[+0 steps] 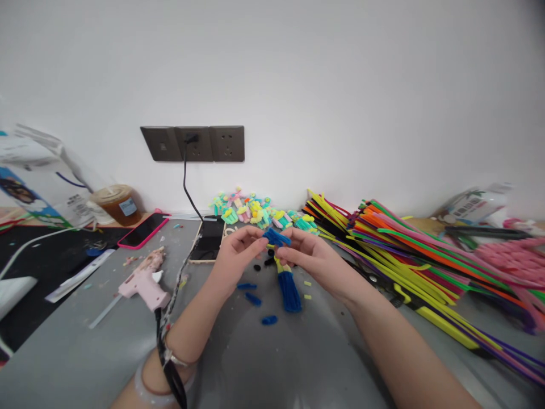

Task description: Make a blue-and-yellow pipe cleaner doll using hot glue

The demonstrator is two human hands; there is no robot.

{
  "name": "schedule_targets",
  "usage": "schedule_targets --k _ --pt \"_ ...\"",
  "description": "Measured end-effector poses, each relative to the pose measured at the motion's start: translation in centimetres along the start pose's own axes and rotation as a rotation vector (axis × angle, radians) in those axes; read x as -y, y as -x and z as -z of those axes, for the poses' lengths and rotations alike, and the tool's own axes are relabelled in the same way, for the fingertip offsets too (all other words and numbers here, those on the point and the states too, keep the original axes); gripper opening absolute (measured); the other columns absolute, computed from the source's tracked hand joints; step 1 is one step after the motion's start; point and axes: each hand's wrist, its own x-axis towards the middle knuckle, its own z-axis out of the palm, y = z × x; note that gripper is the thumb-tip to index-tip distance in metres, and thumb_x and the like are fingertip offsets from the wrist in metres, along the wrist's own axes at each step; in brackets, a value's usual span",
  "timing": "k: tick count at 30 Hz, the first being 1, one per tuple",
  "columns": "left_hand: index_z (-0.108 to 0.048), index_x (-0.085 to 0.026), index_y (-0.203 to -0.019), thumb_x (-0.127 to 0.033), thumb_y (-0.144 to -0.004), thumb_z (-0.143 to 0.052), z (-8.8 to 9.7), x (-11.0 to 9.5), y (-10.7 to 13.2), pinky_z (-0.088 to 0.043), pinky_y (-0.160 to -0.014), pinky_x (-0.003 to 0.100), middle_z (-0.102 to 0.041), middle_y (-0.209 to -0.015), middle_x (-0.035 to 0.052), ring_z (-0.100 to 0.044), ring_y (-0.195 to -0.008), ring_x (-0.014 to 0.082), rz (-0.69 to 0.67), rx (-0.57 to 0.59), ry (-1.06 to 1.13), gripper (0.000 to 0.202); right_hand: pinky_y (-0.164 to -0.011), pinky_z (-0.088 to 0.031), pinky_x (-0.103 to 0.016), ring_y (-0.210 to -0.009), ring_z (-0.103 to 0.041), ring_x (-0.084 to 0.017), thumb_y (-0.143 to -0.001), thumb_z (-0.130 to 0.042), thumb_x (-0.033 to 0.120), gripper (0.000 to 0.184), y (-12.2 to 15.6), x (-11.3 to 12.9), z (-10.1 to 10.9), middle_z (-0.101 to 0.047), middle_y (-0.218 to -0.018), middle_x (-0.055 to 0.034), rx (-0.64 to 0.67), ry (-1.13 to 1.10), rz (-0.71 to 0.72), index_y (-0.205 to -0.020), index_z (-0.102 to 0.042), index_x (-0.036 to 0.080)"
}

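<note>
My left hand (235, 250) and my right hand (313, 254) meet above the grey table (276, 363). Both pinch a small figure of blue pipe cleaner (277, 237) between their fingertips. The figure has a yellow middle and a blue tassel-like lower part (290, 288) that hangs down toward the table. Under the hands lie short blue pipe-cleaner pieces (252, 297) and two small black dots (257, 267).
A pink glue gun (142, 280) lies at the left, its cord running toward me. Behind are a phone (208, 238) on a charging cable, a pink-cased phone (142, 230), an iced drink cup (118, 204) and a heap of finished small figures (255, 213). Bundles of coloured pipe cleaners (426, 261) fill the right.
</note>
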Motion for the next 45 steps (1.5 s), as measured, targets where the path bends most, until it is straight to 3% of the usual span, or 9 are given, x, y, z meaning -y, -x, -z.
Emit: schedule_targets --k 3,7,17,23,28,33,36,41,45 --pt "-0.068 -0.017 -0.077 -0.037 -0.072 -0.079 0.0 0.0 0.0 -0.044 -0.058 0.022 -0.063 -0.066 -0.0005 -0.053 -0.06 0.0108 0.009 0.017 0.022 0.023 -0.064 -0.04 -0.026 -0.071 -0.055 -0.014 -0.08 -0.074 0.046 0.031 0.1 0.2 0.2 -0.06 -0.081 0.0007 -0.035 0.029 0.018 -0.093 -0.062 0.021" --pt "-0.067 -0.017 -0.078 -0.037 -0.072 -0.078 0.1 -0.2 0.0 -0.043 -0.057 0.022 -0.061 -0.064 -0.0009 -0.053 -0.058 0.0109 0.056 0.07 0.011 0.024 -0.064 -0.04 -0.027 -0.071 -0.053 -0.014 -0.084 -0.065 0.052 0.032 -0.1 0.0 0.6 -0.058 -0.079 0.0 -0.13 0.057 0.06 -0.083 -0.065 0.02" --pt "-0.067 -0.019 -0.081 -0.035 -0.076 -0.075 2.0 -0.5 0.0 -0.045 -0.062 0.025 -0.06 -0.075 0.0026 -0.055 -0.066 0.0139 0.05 0.457 -0.103 0.019 -0.062 -0.04 -0.026 -0.069 -0.055 -0.014 -0.074 -0.074 0.054 0.036 -0.6 -0.4 1.9 -0.062 -0.078 -0.001 -0.219 0.005 0.022 -0.076 -0.062 0.019" --pt "-0.066 -0.017 -0.08 -0.028 -0.077 -0.072 2.3 -0.7 -0.2 -0.048 -0.069 0.026 -0.062 -0.083 0.0054 -0.058 -0.075 0.0156 0.002 0.571 -0.314 0.013 -0.061 -0.04 -0.025 -0.066 -0.054 -0.013 -0.074 -0.073 0.054 0.037 -0.9 -0.9 2.4 -0.063 -0.076 -0.0005 -0.218 0.022 0.025 -0.077 -0.062 0.019" --pt "-0.065 -0.017 -0.081 -0.021 -0.078 -0.065 2.7 -0.3 -0.6 -0.046 -0.064 0.024 -0.065 -0.081 0.0037 -0.058 -0.068 0.0141 0.022 0.593 -0.54 0.005 -0.059 -0.041 -0.027 -0.063 -0.054 -0.014 -0.08 -0.068 0.05 0.031 -0.8 -1.1 3.1 -0.061 -0.069 0.0005 -0.187 0.268 0.035 -0.077 -0.06 0.02" --pt "-0.065 -0.018 -0.083 -0.019 -0.077 -0.062 3.0 -0.1 -0.8 -0.045 -0.062 0.023 -0.065 -0.079 0.0012 -0.057 -0.067 0.0128 0.035 0.622 -0.669 0.007 -0.055 -0.039 -0.027 -0.057 -0.051 -0.014 -0.079 -0.067 0.046 0.028 -0.2 -1.3 4.7 -0.059 -0.065 0.0004 0.021 0.539 -0.111 -0.076 -0.062 0.018" --pt "-0.064 -0.017 -0.083 -0.021 -0.078 -0.062 3.1 -0.1 -0.9 -0.046 -0.064 0.023 -0.064 -0.081 0.0004 -0.057 -0.068 0.0123 0.043 0.598 -0.692 0.007 -0.052 -0.034 -0.025 -0.056 -0.048 -0.012 -0.08 -0.065 0.047 0.031 0.0 -1.5 5.1 -0.056 -0.063 0.0018 0.057 0.626 -0.141 -0.078 -0.063 0.017" --pt "-0.063 -0.017 -0.084 -0.027 -0.079 -0.066 3.5 0.5 -1.4 -0.046 -0.069 0.026 -0.064 -0.084 0.0024 -0.058 -0.074 0.014 0.032 0.521 -0.535 0.012 -0.047 -0.027 -0.023 -0.048 -0.038 -0.01 -0.08 -0.062 0.053 0.037 -0.5 -1.3 4.9 -0.044 -0.057 0.0058 -0.131 0.554 -0.023 -0.073 -0.057 0.018" --pt "-0.064 -0.016 -0.083 -0.032 -0.073 -0.076 3.7 0.9 -1.8 -0.045 -0.068 0.026 -0.062 -0.079 0.0017 -0.058 -0.073 0.0143 0.01 0.369 -0.316 0.023 -0.046 -0.023 -0.023 -0.048 -0.033 -0.009 -0.084 -0.059 0.053 0.036 -0.8 -0.4 4.5 -0.038 -0.056 0.0071 -0.434 0.423 0.284 -0.076 -0.057 0.018"
